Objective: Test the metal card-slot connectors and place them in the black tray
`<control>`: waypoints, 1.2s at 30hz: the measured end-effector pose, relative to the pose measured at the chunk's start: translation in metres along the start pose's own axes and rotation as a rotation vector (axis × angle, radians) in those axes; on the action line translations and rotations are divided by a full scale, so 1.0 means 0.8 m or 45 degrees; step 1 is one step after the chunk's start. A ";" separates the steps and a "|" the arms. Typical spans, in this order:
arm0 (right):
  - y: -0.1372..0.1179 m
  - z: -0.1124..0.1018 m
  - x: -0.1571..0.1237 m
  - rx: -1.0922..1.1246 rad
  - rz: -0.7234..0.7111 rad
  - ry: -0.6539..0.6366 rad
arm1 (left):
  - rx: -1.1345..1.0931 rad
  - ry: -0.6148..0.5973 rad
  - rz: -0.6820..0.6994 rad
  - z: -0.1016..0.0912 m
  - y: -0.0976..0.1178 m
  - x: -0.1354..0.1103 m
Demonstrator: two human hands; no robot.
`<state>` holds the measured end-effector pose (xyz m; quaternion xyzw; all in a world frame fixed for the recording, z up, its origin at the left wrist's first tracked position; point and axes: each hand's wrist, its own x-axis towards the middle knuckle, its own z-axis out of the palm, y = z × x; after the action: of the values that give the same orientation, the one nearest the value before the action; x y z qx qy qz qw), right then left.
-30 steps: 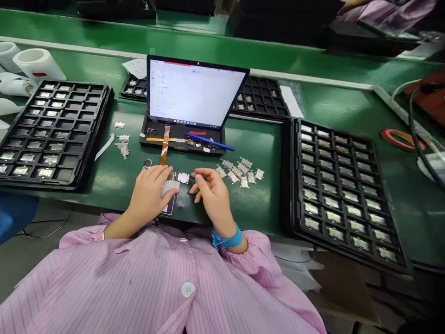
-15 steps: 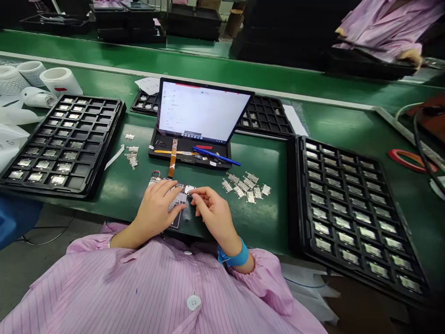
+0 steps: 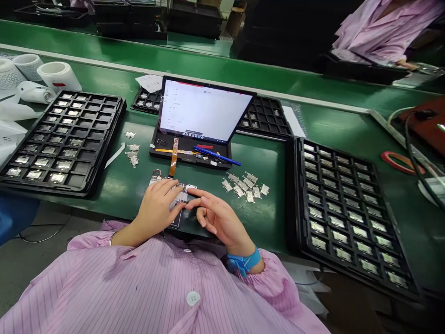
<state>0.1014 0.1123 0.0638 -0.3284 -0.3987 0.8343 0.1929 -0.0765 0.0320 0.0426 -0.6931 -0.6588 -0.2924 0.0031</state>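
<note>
My left hand (image 3: 158,204) lies flat on a small black test board (image 3: 181,218) at the table's near edge, fingers spread over a silvery part. My right hand (image 3: 213,214) reaches in from the right with the index finger stretched onto a small white module (image 3: 191,188) on the board; the other fingers are loosely apart and hold nothing. An orange flex cable (image 3: 172,162) runs from the board up to the stand of a lit tablet screen (image 3: 203,111). A blue pen (image 3: 217,156) lies on that stand. Several loose silvery modules (image 3: 245,184) lie just right of my hands.
Black compartment trays with modules stand left (image 3: 100,153), right (image 3: 299,195) and behind the screen (image 3: 267,111). A few loose modules (image 3: 132,153) lie near the left tray. White tape rolls (image 3: 57,74) are at far left, a red tape ring (image 3: 399,160) at right. Another person's sleeve (image 3: 378,28) shows top right.
My right hand went from hovering to pinching at the white module, and now points its index finger onto it with the wrist swung right. The left hand stays pressed on the board.
</note>
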 end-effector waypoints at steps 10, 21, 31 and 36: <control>0.003 0.003 0.003 0.056 0.002 -0.059 | 0.013 0.014 0.010 0.001 -0.001 -0.002; -0.013 0.007 0.004 -0.765 -0.380 0.228 | 0.027 0.040 0.039 0.002 -0.003 -0.002; -0.099 -0.023 0.105 -2.447 -0.838 0.526 | 0.023 0.054 0.037 0.005 -0.004 -0.001; -0.103 -0.041 0.117 -2.374 -0.774 0.648 | 0.013 0.054 0.045 0.006 -0.004 -0.001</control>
<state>0.0630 0.2344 0.0769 -0.4008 -0.9049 0.0112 0.1430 -0.0778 0.0331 0.0371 -0.6984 -0.6476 -0.3036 0.0257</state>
